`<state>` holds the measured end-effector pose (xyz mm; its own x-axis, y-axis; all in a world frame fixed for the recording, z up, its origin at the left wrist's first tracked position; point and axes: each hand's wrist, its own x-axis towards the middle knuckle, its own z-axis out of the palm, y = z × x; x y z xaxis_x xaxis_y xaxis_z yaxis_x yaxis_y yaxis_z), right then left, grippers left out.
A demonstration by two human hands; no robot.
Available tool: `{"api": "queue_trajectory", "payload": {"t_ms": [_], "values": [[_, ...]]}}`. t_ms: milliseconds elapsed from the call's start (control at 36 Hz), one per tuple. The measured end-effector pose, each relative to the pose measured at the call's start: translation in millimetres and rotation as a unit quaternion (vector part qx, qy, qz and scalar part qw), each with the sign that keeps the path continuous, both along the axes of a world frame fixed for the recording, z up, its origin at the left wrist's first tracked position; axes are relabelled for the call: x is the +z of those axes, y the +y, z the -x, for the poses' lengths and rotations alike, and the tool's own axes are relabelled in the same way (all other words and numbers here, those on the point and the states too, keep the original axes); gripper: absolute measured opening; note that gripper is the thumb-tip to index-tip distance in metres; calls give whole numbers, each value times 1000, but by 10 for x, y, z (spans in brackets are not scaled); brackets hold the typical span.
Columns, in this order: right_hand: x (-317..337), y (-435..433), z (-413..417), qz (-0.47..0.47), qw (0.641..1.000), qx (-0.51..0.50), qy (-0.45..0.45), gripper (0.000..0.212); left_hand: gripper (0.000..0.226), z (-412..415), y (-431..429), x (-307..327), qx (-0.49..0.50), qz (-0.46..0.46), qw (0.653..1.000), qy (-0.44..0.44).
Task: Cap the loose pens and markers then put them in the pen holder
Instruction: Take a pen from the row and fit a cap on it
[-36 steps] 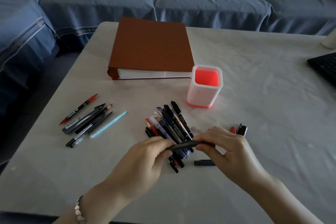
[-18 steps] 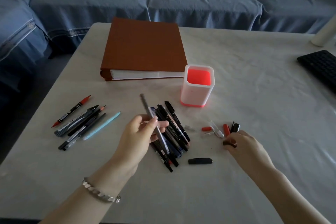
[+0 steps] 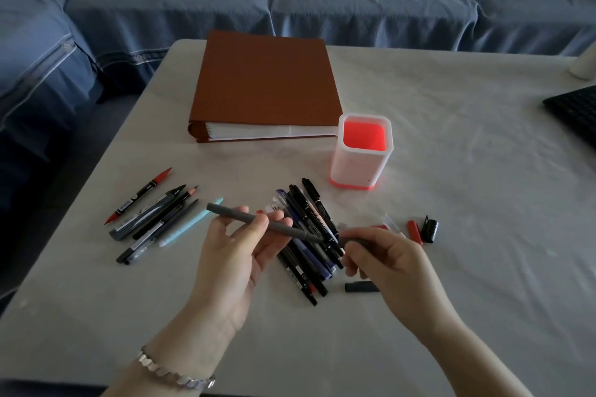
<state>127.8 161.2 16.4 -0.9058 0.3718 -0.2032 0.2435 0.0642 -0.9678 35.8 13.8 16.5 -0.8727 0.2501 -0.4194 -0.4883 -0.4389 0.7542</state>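
Lettering on pens (image 3: 317, 209) illegible. Left hand (image 3: 232, 255) pinches grey pen (image 3: 251, 219), right hand (image 3: 393, 264) pinches grey cap (image 3: 354, 240); pen holder (image 3: 358, 167) stands upright.

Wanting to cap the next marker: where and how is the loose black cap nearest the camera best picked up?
Pinch the black cap across its middle, on its two long sides, coming from above. It lies flat on the table, lengthwise left to right, apart from the pen pile.
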Motion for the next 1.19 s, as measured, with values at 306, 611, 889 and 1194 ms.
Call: {"api": "queue_trajectory", "payload": {"t_ms": [306,611,889,1194], "values": [[32,-105,23,45,999,-23,21,19,18,-46,4,-11,10,4,1000,-9],[-15,-101,19,44,998,-43,32,23,18,-56,-18,7,23,11,999,-25],[-30,-123,22,25,999,-11,33,28,18,-190,20,48,-26,11,999,-22],[-260,-94,-111,-261,961,53,77,19,17,-225,28,23,-64,62,996,-2]]}}
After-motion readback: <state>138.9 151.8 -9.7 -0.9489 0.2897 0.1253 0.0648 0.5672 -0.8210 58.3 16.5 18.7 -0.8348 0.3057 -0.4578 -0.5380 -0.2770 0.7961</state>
